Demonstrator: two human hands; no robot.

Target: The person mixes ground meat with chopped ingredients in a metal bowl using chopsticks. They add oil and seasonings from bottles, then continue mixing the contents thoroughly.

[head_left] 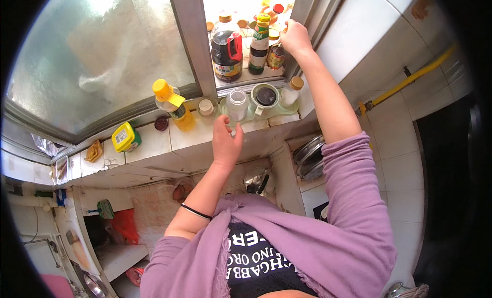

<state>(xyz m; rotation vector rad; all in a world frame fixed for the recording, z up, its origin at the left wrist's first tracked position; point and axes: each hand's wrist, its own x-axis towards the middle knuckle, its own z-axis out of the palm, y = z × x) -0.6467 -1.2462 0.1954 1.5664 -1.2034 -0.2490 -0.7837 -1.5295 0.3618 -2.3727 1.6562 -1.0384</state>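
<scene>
My right hand (296, 38) reaches through the window opening with its fingers curled. A bit of orange shows at the fingertips, but what they touch is hidden. Just below it stands a labelled glass jar (276, 58). Beside that jar are a dark sauce bottle with a yellow cap (258, 48) and a large soy sauce jug with a red handle (226, 53). My left hand (226, 142) hovers in front of the tiled ledge, fingers apart and holding nothing. Nearest to it is a clear jar (237, 105) on a pale green tray (250, 115).
The tray also bears a cup with a dark lid (265, 98) and a gold-capped white jar (293, 91). Leftward along the ledge (184, 138) are a yellow-capped oil bottle (173, 105) and a yellow-green tub (126, 137). A yellow pipe (411, 78) crosses the right wall.
</scene>
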